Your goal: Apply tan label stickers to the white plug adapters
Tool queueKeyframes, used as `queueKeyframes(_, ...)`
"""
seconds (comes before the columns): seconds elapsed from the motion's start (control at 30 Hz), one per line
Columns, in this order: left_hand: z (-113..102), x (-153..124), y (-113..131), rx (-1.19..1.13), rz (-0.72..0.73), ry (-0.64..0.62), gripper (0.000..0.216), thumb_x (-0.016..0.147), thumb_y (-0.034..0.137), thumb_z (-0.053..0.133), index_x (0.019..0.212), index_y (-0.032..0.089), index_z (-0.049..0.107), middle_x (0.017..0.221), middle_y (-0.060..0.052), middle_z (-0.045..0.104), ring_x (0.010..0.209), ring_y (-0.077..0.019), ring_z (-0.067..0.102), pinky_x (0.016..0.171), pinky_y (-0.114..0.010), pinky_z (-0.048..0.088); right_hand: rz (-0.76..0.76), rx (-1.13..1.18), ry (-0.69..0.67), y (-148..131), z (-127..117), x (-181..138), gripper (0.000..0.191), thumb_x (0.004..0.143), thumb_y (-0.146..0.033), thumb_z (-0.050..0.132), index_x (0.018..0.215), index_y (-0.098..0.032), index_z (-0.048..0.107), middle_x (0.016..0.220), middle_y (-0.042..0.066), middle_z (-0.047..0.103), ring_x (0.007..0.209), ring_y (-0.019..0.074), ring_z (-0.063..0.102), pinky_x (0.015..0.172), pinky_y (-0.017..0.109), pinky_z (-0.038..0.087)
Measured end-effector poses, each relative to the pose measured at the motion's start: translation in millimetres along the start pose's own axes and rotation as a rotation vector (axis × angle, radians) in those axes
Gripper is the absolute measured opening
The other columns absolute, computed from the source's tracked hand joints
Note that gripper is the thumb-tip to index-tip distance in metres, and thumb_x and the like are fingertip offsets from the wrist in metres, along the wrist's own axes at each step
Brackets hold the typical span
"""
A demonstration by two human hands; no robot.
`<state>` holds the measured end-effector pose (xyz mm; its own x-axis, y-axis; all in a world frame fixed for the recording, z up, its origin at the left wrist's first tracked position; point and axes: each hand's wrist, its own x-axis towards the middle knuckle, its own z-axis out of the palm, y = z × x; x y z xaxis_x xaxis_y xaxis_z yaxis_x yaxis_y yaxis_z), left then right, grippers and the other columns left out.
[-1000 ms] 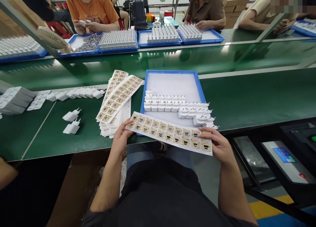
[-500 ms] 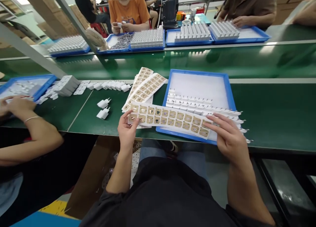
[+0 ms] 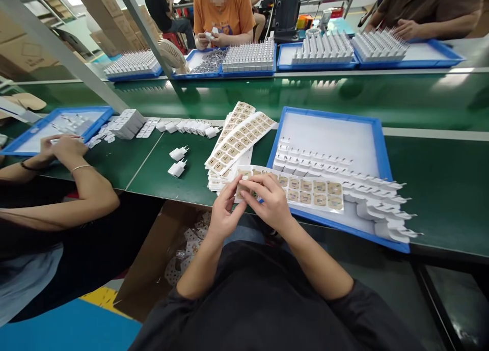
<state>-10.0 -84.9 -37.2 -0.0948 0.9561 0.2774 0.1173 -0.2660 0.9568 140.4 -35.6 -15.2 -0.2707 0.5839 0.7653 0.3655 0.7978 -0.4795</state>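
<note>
Left hand [image 3: 223, 216]: closed, pinching the label sheet [image 3: 313, 192] at its left end, over the near edge of the bench [image 3: 439, 188].
Right hand [image 3: 269, 200]: fingertips pinched on that same end, touching my left.
Sheet: across the near rim of the blue tray [image 3: 376, 137], beside the plugs [image 3: 305, 163].
Change: my right hand has left the sheet's right end.
Count: one tray, two loose plugs [image 3: 178, 160] left of the sheet stack [image 3: 239, 142].

Glossy paper label sheet [image 3: 305, 190]; matt plastic tray [image 3: 376, 132]
</note>
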Motion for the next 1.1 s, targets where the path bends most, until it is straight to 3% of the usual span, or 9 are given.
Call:
queueKeyframes(0.1,-3,1,4,-0.045,-0.063,0.022,0.051,0.095,0.037,0.061,0.144,0.024,0.058,0.139,-0.009,0.067,0.125,-0.0252,0.065,0.104,-0.033,0.053,-0.008,-0.005,-0.004,2,-2,-1,0.02,0.094,-0.017,0.066,0.112,-0.023,0.072,0.096,0.008,0.072,0.086,0.0223,0.064,0.079,0.039,0.056)
queueKeyframes(0.2,-3,8,9,-0.002,-0.122,0.106,0.045,0.099,0.042,0.056,0.138,0.022,0.064,0.105,-0.006,0.077,0.092,-0.0181,0.071,0.085,-0.028,0.057,-0.004,0.007,-0.023,3,-4,-2,0.018,0.095,-0.018,0.064,0.109,-0.026,0.073,0.093,0.007,0.072,0.085,0.0225,0.063,0.078,0.039,0.055)
queueKeyframes(0.3,-2,17,15,-0.003,-0.162,0.116,0.048,0.095,0.043,0.063,0.138,0.021,0.063,0.066,0.002,0.065,0.06,-0.0114,0.058,0.063,-0.022,0.05,0.016,0.022,-0.057,4,-3,-5,0.015,0.096,-0.02,0.063,0.102,-0.028,0.075,0.091,0.006,0.073,0.084,0.0226,0.064,0.078,0.04,0.055)
queueKeyframes(0.37,0,21,18,-0.025,-0.178,0.095,0.049,0.092,0.042,0.068,0.135,0.019,0.064,0.059,0.005,0.059,0.055,-0.01,0.052,0.059,-0.021,0.046,0.023,0.007,-0.08,6,-1,-7,0.015,0.097,-0.022,0.062,0.097,-0.029,0.075,0.09,0.005,0.074,0.082,0.0221,0.064,0.077,0.04,0.055)
queueKeyframes(0.6,-4,35,10,0.015,-0.213,0.136,0.047,0.089,0.041,0.069,0.13,0.021,0.066,0.059,0.005,0.058,0.054,-0.0108,0.048,0.057,-0.022,0.04,-0.09,0.032,-0.006,10,-5,-19,0.016,0.095,-0.016,0.064,0.1,-0.029,0.073,0.094,0.005,0.076,0.082,0.021,0.068,0.074,0.037,0.058)
queueKeyframes(0.83,-52,76,-14,0.631,-0.095,0.079,0.033,0.086,0.041,0.066,0.112,0.024,0.078,0.081,-0.003,0.073,0.073,-0.0181,0.061,0.073,-0.028,0.045,0.15,0.26,0.103,4,-40,-44,0.012,0.092,-0.014,0.062,0.094,-0.025,0.067,0.09,0.005,0.075,0.084,0.0202,0.072,0.073,0.035,0.059)
queueKeyframes(0.93,-69,89,-19,0.705,-0.099,0.079,0.034,0.086,0.045,0.066,0.109,0.025,0.08,0.087,-0.004,0.075,0.078,-0.0201,0.063,0.071,-0.029,0.045,0.273,0.242,0.114,7,-61,-62,0.009,0.092,-0.016,0.061,0.091,-0.024,0.066,0.084,0.005,0.074,0.078,0.0203,0.072,0.07,0.036,0.059)
queueKeyframes(1.03,-59,95,-13,0.674,-0.025,0.116,0.035,0.087,0.046,0.066,0.112,0.024,0.078,0.093,-0.005,0.076,0.083,-0.0212,0.065,0.071,-0.03,0.047,0.345,0.218,0.147,10,-83,-82,0.009,0.091,-0.016,0.062,0.09,-0.024,0.065,0.084,0.005,0.073,0.08,0.0211,0.071,0.073,0.037,0.059)
queueKeyframes(1.1,-32,96,-3,0.624,0.103,0.048,0.032,0.09,0.043,0.065,0.111,0.023,0.078,0.095,-0.005,0.076,0.085,-0.0219,0.067,0.076,-0.032,0.05,0.371,0.208,0.175,11,-96,-95,0.009,0.09,-0.016,0.063,0.091,-0.024,0.065,0.084,0.005,0.073,0.081,0.0214,0.071,0.073,0.038,0.058)
